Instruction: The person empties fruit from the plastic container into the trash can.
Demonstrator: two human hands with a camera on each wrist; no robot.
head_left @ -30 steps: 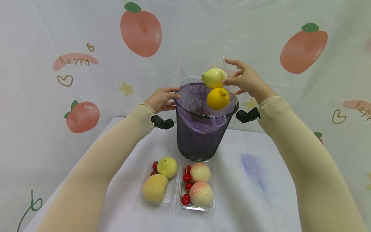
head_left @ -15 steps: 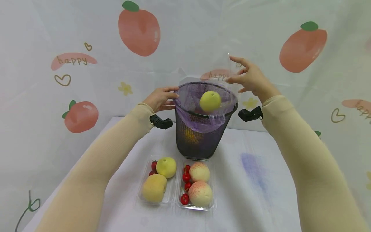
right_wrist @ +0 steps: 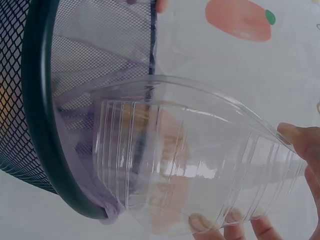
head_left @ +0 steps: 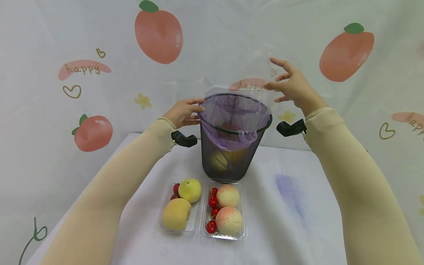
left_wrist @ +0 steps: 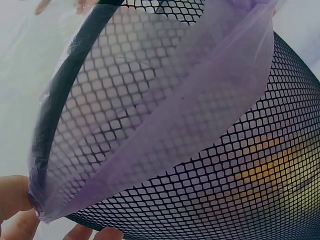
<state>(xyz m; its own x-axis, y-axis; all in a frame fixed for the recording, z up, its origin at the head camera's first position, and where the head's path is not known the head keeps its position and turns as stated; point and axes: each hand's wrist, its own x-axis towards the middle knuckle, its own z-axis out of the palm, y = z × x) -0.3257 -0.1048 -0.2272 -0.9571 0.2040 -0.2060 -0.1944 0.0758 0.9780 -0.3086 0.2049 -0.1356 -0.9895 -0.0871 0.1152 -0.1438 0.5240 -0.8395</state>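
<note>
The left hand, lightly curled, grips the bin's left edge; the right hand, half spread, pinches an empty-looking box tilted over the bin's right side. Fruit, dimly seen, probably lies inside the bin; better hold the bin steady.

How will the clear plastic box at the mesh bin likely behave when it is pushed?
The clear plastic box would probably flex, as its rim bows in the right wrist view. It looks empty and thin-walled, so it is likely light. Its glossy surface may be slippery.
</note>
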